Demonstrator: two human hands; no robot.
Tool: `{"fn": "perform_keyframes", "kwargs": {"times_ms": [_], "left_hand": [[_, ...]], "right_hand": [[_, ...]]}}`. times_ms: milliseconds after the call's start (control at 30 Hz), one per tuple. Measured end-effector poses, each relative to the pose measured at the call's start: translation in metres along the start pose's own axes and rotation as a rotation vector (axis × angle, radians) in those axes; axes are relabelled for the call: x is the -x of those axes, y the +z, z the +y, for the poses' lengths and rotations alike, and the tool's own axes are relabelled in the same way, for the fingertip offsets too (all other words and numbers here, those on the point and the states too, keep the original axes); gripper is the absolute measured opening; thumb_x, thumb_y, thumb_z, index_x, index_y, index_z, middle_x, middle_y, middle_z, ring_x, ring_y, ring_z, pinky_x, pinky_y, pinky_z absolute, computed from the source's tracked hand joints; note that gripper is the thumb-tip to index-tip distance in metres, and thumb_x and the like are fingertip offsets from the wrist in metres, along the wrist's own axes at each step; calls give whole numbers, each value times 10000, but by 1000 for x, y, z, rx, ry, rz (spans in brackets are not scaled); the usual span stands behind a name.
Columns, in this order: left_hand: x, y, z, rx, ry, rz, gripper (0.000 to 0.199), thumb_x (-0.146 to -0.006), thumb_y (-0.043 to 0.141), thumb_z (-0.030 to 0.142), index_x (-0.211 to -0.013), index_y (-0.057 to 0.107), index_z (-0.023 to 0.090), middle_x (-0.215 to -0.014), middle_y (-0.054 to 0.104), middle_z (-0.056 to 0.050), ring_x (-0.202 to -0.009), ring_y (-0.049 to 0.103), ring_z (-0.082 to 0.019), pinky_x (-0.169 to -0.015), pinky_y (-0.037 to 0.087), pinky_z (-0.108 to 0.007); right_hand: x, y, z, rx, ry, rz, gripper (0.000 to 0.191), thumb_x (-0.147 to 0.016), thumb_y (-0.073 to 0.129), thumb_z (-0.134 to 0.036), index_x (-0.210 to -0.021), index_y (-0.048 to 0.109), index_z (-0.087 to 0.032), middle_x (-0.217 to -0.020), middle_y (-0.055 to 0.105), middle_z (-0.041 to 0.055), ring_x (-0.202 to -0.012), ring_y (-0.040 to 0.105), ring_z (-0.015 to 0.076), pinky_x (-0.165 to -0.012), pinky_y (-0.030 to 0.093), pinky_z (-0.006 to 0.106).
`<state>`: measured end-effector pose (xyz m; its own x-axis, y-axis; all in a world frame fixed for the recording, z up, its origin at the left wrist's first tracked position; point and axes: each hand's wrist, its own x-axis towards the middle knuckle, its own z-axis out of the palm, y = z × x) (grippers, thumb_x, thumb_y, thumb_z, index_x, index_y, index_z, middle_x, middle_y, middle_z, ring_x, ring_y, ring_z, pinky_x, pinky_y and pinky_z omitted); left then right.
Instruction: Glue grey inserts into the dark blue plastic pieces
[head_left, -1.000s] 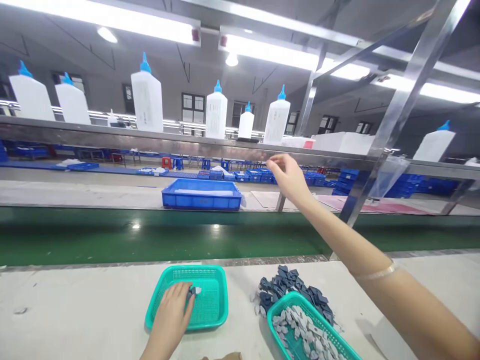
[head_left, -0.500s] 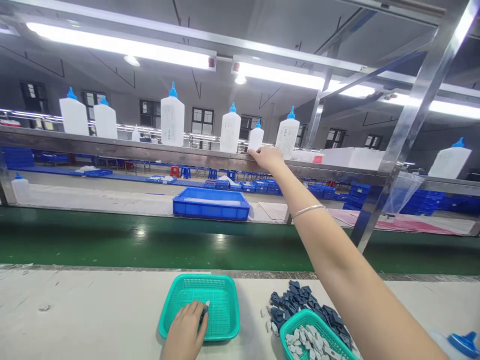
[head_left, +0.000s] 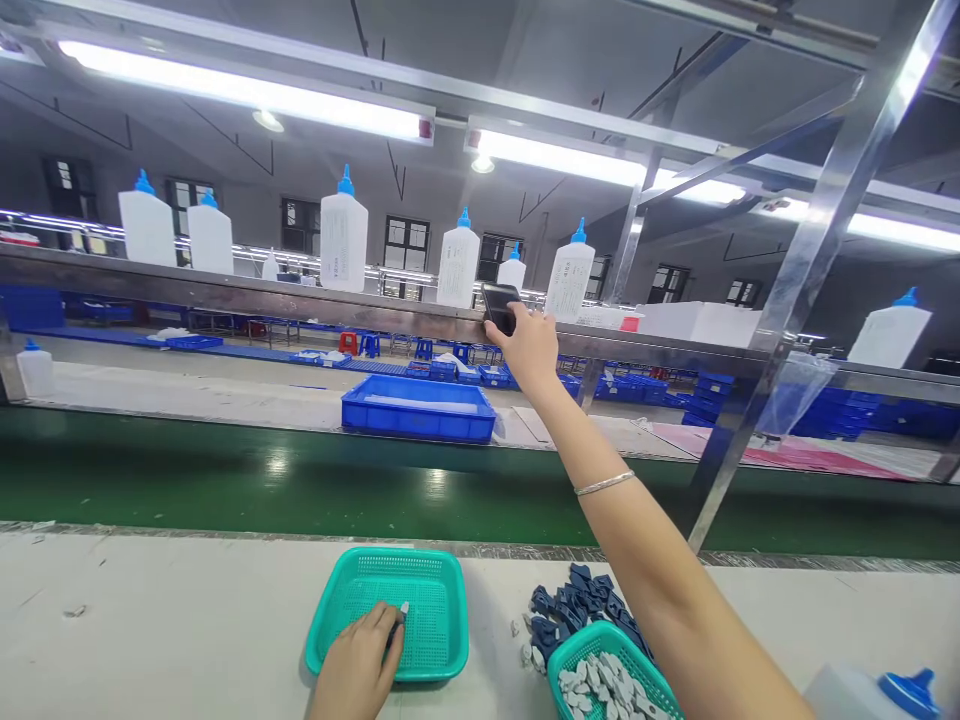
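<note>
My right hand reaches up to the metal shelf rail and grips a black smartphone with thumb and fingers. A white bottle with a blue cap stands just behind the phone. Lower down, my left hand is closed over the near part of a green basket. Between its thumb and fingers is a small dark piece with a pale tip, mostly hidden by the hand.
Dark blue plastic parts lie piled on the table beside a smaller green basket of grey pieces. A blue tray sits beyond the green belt. More white bottles line the shelf; another bottle is at lower right.
My right hand has drawn back from the shelf, and a phone now shows in its grip. The left hand stays in the basket with the small piece.
</note>
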<state>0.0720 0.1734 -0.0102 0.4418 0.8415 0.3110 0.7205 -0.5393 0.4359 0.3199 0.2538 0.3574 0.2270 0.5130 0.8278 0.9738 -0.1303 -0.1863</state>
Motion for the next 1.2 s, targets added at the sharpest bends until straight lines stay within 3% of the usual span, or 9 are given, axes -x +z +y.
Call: {"fn": "perform_keyframes", "kwargs": {"times_ms": [167, 333, 633, 800, 933, 1000, 1067, 1133, 1200], "left_hand": [[1, -5, 5, -10, -14, -25, 422, -1028, 310, 316, -1034, 724, 233, -1096, 769, -90, -976, 748, -250, -835, 580, -360], [1, -8, 8, -17, -20, -38, 415, -1027, 300, 298, -1037, 710, 235, -1083, 763, -84, -961, 745, -243, -813, 573, -353], [1, -14, 16, -70, -16, -61, 403, -1036, 299, 244, -1064, 698, 197, -1068, 743, -99, -831, 749, -231, -669, 546, -321], [3, -15, 22, -95, -46, -100, 252, -1052, 447, 254, -1108, 673, 159, -1069, 721, -80, -830, 713, -182, -738, 576, -333], [8, -12, 33, -87, -50, -141, 249, -996, 617, 354, -1125, 658, 145, -1056, 702, -59, -857, 687, -169, -780, 598, -364], [17, -16, 38, -74, -25, -161, 215, -1006, 589, 319, -1121, 666, 156, -1055, 706, -60, -845, 689, -169, -774, 594, -355], [34, -30, 37, -61, 8, -155, 214, -1005, 560, 288, -1163, 667, 189, -1126, 709, -71, -947, 695, -191, -855, 580, -361], [61, -52, 26, -59, 9, -105, 278, -997, 542, 303, -1246, 642, 229, -1276, 674, -86, -1194, 629, -238, -1035, 508, -400], [96, -79, 6, -92, -67, -15, 357, -1000, 500, 347, -1325, 586, 224, -1422, 586, -121, -1393, 471, -313, -1175, 357, -535]], "right_hand": [[0, 6, 2, -30, 3, 27, 538, -998, 536, -488, -1394, 592, -127, -1215, 655, 228, -1197, 501, 385, -941, 458, 453], [0, 9, 5, -43, 2, 46, 660, -991, 529, -488, -1495, 433, -73, -1244, 659, 224, -1209, 501, 377, -993, 446, 457], [-1, 4, 2, -59, 28, 68, 580, -1001, 512, -472, -1418, 473, -70, -1196, 678, 228, -1203, 521, 390, -965, 451, 467], [-21, -4, -3, -57, 77, 17, 596, -1045, 437, -502, -1358, 477, 3, -1236, 633, 284, -1235, 547, 400, -958, 396, 488], [-27, 1, -3, -86, 111, -37, 805, -1042, 266, -589, -1482, 309, 84, -1447, 430, 387, -1394, 393, 450, -1005, 305, 569], [-13, 4, 1, -112, 113, 2, 855, -1026, 304, -620, -1550, 231, 52, -1542, 317, 368, -1446, 325, 431, -1055, 267, 578], [20, 4, 10, -174, 52, 75, 829, -1024, 316, -640, -1577, 258, -26, -1578, 323, 278, -1466, 307, 402, -1087, 252, 585], [71, 0, 23, -268, -82, 108, 798, -1002, 219, -713, -1546, 373, -150, -1532, 433, 169, -1444, 356, 401, -1061, 287, 629], [137, -10, 43, -352, -183, -33, 741, -941, 327, -786, -1490, 448, -304, -1469, 509, 129, -1346, 490, 370, -1037, 357, 637]]}}
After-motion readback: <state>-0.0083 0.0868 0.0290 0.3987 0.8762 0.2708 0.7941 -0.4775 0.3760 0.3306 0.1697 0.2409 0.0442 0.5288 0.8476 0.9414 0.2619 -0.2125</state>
